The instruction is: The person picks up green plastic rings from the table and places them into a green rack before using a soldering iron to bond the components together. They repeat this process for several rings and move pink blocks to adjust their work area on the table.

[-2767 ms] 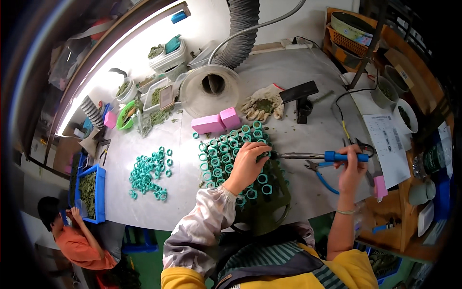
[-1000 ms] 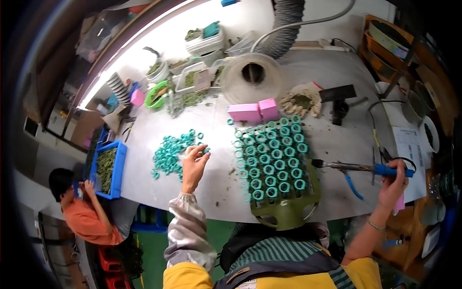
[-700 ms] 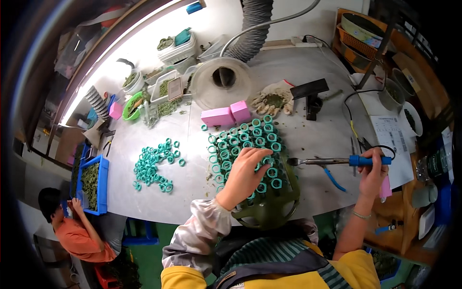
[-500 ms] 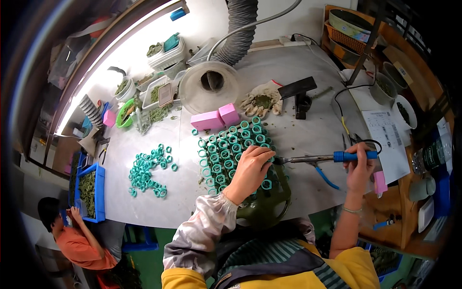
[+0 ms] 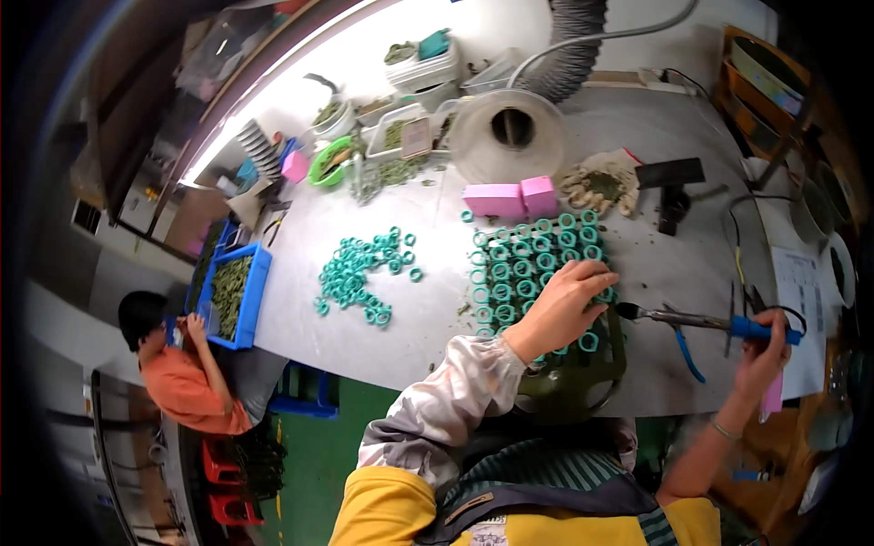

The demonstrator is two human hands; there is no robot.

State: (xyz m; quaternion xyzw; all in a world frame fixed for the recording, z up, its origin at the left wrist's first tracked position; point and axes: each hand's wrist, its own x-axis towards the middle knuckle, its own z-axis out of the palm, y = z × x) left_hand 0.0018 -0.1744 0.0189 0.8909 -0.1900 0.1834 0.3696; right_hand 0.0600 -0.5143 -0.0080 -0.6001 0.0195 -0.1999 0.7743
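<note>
My right hand [image 5: 763,355] grips the blue handle of a soldering iron [image 5: 701,320]. Its broad dark tip points left and stops just short of my left hand's fingers. My left hand [image 5: 563,308] reaches over a block of teal rings [image 5: 523,268] standing in close rows. Thumb and fingertips close around a teal ring [image 5: 604,295] at the right side of the block; the fingers partly hide it. Below the block is a dark green support [image 5: 583,393], partly covered by my left wrist and sleeve.
Loose teal rings [image 5: 357,273] lie in a pile to the left. Pink blocks [image 5: 496,200], a stained glove [image 5: 603,180], a black stand [image 5: 672,196] and a fume-hood cone [image 5: 473,136] stand behind. Blue-handled pliers [image 5: 689,355] lie near the iron. A co-worker [image 5: 187,387] sits beside a blue tray [image 5: 259,291].
The whole view has shifted, so the bench appears farther right and lower. The iron's tip has drawn slightly away from my left fingers. Both hands keep their grip.
</note>
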